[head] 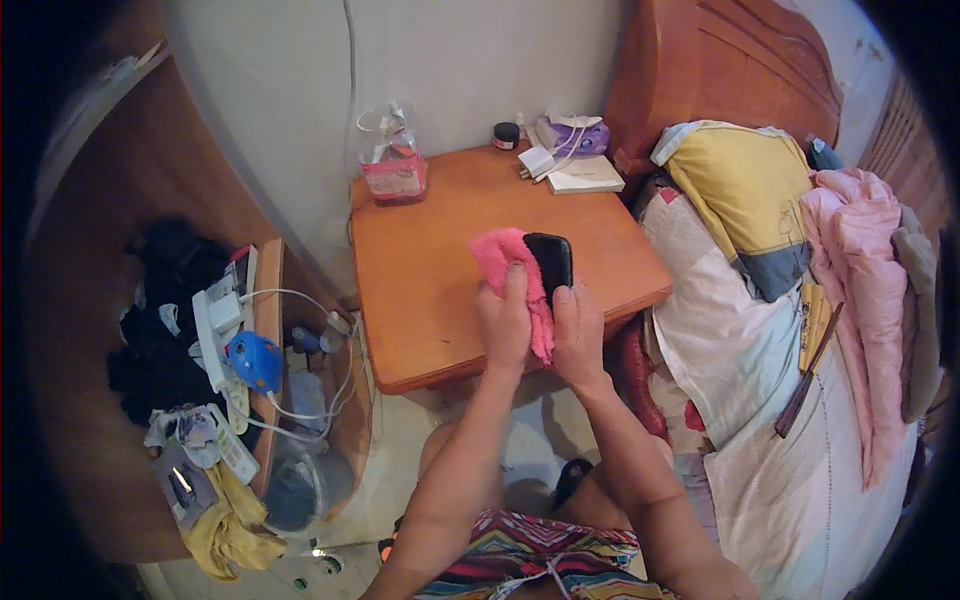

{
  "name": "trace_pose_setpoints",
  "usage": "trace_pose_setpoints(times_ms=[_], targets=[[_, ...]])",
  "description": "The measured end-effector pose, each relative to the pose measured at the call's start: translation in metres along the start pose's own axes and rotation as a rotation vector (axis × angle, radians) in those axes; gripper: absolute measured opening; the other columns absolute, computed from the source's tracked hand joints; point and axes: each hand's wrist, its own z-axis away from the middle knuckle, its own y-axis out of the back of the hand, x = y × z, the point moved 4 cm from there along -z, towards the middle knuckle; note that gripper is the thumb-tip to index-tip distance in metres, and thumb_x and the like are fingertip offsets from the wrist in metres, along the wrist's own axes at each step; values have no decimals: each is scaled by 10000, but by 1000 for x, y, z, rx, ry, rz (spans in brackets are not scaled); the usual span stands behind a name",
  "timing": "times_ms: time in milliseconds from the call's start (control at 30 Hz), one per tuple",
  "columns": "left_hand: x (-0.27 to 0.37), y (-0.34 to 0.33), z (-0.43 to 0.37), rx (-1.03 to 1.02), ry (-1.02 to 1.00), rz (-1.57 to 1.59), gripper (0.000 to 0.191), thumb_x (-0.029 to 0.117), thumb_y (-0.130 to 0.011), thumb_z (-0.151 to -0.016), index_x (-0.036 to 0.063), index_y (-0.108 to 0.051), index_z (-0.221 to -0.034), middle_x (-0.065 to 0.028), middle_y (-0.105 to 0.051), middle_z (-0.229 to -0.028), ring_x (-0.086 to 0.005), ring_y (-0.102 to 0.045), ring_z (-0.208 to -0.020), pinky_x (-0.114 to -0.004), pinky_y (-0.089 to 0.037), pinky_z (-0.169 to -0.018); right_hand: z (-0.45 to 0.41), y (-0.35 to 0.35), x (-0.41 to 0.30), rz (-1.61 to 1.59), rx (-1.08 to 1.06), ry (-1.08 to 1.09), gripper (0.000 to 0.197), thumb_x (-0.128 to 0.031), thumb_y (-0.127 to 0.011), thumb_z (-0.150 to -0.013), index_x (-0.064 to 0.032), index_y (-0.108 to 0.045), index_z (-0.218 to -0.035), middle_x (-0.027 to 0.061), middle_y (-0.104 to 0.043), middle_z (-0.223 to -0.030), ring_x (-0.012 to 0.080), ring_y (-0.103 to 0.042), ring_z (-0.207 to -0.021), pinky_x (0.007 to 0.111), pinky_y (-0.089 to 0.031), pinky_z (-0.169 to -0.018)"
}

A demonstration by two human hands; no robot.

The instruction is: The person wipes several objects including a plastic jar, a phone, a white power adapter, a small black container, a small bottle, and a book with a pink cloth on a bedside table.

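Note:
My left hand (502,319) grips a fluffy pink cloth (499,251), its thumb lying on top. The cloth presses against the left side of a black flat object (555,259) with rounded corners, which looks like a smartphone or its case. My right hand (577,330) holds the lower end of that object, thumb up along its face. Part of the cloth hangs down between both hands. They are raised over the front part of a small wooden table (420,300). The lower end of the black object is hidden by my fingers.
At the table's back stand a clear plastic container (394,176), a black-lidded jar (506,136), a white charger (536,161) and a book (586,176). A bed with a yellow pillow (739,199) lies right. Left, a shelf holds a power strip (210,337) and a blue device (255,361).

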Motion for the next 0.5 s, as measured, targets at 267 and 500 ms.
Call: trace_pose_setpoints(times_ms=[267, 500], targets=[[8, -19, 36, -148, -97, -204, 257, 231, -555, -900, -7, -605, -984, -102, -634, -922, -213, -610, -853, -343, -477, -756, -14, 24, 25, -421, 356, -411, 497, -373, -346, -1003, 34, -556, -811, 37, -539, -783, 127, -465, -719, 320, -412, -623], [8, -30, 32, -102, -604, -479, 264, 253, -571, -898, 5, -607, -983, -131, -637, -914, -249, -621, -833, -364, -475, -752, -11, 24, 13, 261, 107, 41, 203, -205, -457, -920, -14, -498, -865, 150, -547, -789, 314, -563, -709, 400, -426, -596]])
